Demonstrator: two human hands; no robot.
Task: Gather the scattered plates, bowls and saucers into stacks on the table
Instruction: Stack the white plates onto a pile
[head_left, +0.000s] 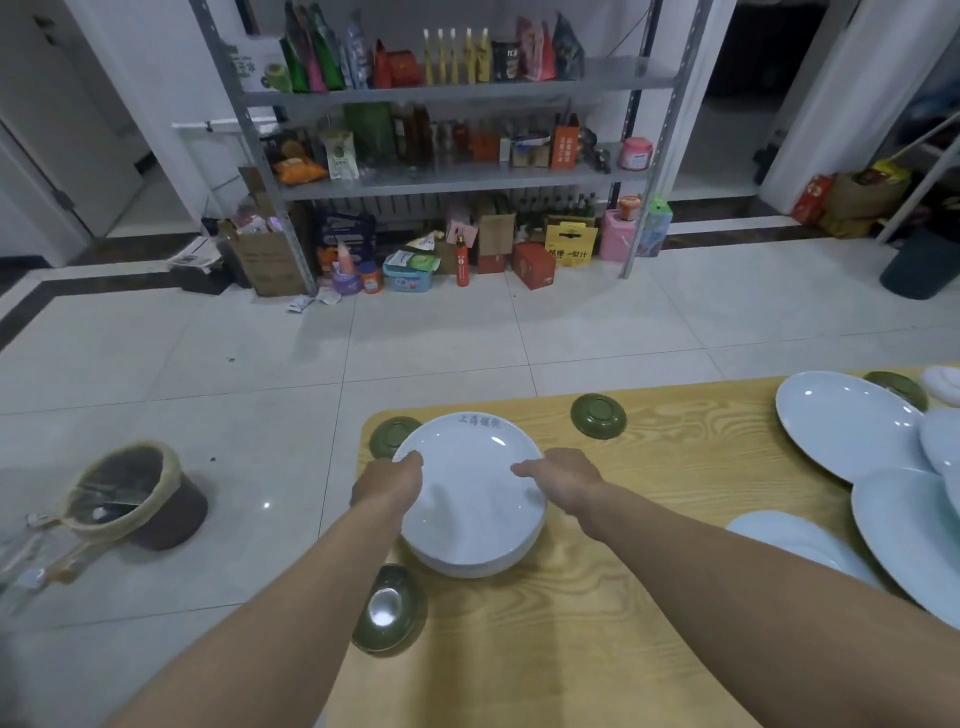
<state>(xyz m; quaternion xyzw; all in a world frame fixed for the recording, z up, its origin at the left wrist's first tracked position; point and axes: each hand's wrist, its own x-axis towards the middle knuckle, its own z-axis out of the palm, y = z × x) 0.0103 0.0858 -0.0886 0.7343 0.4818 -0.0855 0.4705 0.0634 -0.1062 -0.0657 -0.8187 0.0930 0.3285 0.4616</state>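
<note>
A stack of white plates (470, 493) stands near the left end of the wooden table (649, 597). My left hand (387, 483) grips the top plate's left rim, thumb on top. My right hand (563, 478) holds its right rim, fingers pointing inward over the plate. Three green bowls lie upside down around the stack: one behind my left hand (393, 435), one farther back (598, 415), one at the front edge (387, 608). Large pale plates (847, 423) overlap at the right, with another (909, 535) and one (795, 540) nearer me.
A fourth green bowl (896, 387) sits behind the right plates, beside a white dish (945, 382). A lined brown waste bin (137, 493) stands on the tiled floor left of the table. A metal shelf (447, 171) with goods and boxes fills the far wall.
</note>
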